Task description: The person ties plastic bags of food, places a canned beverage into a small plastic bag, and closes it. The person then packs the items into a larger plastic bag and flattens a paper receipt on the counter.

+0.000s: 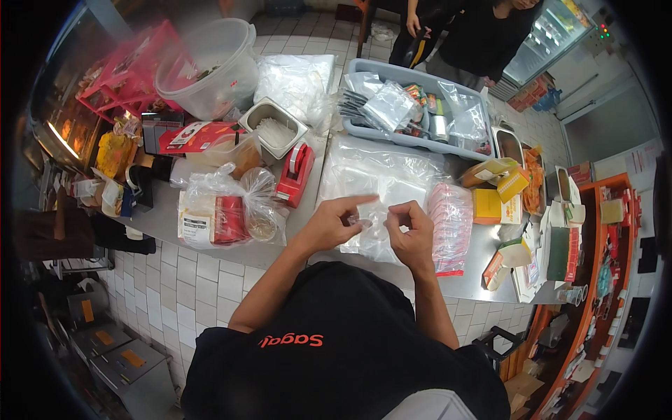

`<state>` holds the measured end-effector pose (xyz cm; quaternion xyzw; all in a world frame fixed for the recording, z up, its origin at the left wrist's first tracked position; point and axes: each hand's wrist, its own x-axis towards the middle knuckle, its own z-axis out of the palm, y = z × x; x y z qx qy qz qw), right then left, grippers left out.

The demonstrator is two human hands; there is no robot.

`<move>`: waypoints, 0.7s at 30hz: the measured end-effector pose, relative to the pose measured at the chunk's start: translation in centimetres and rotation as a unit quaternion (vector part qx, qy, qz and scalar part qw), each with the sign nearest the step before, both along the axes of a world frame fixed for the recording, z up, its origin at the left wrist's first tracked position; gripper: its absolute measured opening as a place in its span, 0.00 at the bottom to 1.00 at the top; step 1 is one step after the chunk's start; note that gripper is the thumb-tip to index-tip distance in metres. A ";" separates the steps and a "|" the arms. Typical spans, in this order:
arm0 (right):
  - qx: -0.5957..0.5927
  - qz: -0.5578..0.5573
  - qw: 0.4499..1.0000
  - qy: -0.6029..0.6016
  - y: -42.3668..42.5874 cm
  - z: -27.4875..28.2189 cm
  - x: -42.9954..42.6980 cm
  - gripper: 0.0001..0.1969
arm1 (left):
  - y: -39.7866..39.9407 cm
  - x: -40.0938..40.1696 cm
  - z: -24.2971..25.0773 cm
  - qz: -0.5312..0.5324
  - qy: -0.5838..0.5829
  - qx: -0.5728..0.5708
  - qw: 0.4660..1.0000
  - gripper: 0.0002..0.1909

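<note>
Both hands are over a stack of clear plastic bags (386, 157) on the metal counter. My left hand (336, 220) has its index finger stretched out towards the right, with the thumb below it. My right hand (412, 228) is curled, its thumb and index finger close together. Thin clear plastic shows between the hands, but whether either one pinches it cannot be made out against the bags behind. Right of my right hand lies a pack of pink-and-clear wrapped items (450, 226). A red tape dispenser (295, 173) stands left of the bags.
A tied clear bag with a red container (229, 218) sits at left, near a metal tub (274, 127) and a large clear plastic bucket (210, 79). A grey-blue bin (367, 126) of packets lies beyond the bags. Yellow boxes (486, 206) are at right. Two people stand across the counter.
</note>
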<state>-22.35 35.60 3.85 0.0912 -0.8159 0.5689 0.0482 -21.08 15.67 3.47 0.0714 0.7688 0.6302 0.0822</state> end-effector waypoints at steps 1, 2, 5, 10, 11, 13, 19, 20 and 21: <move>0.004 -0.001 1.000 0.011 0.1 -0.1 0.0 0.04 | 0.0 -0.2 -0.8 -0.004 0.002 -0.002 1.000 0.09; 0.007 -0.003 1.000 0.022 0.2 -0.1 0.0 0.04 | 0.0 -0.3 -2.4 -0.006 0.075 -0.012 0.997 0.12; 0.010 -0.066 0.998 0.011 1.1 -0.6 -0.4 0.04 | -0.2 -0.4 -2.9 -0.010 0.111 -0.073 0.991 0.15; 0.053 -0.145 0.987 0.048 0.6 -1.9 0.2 0.06 | -0.4 -0.5 -2.4 0.128 -0.023 -0.101 0.986 0.17; 0.049 -0.156 0.984 0.069 0.4 -1.9 0.2 0.06 | -0.2 -0.6 -2.4 0.124 -0.018 -0.102 0.987 0.17; 0.038 -0.160 0.984 0.063 -0.2 -1.7 0.3 0.08 | 0.2 -0.7 -2.3 0.171 -0.089 0.007 0.981 0.21; 0.079 -0.072 0.991 -0.083 2.3 -1.1 -1.3 0.10 | -1.6 -1.2 -1.7 0.132 0.034 -0.154 0.979 0.22; 0.065 -0.064 0.994 -0.060 2.1 -1.3 -1.4 0.10 | -2.0 -1.7 -1.7 0.114 0.036 -0.158 0.980 0.24; 0.064 -0.066 0.994 -0.060 1.7 -1.3 -1.4 0.10 | -2.0 -1.8 -1.4 0.112 0.036 -0.159 0.980 0.24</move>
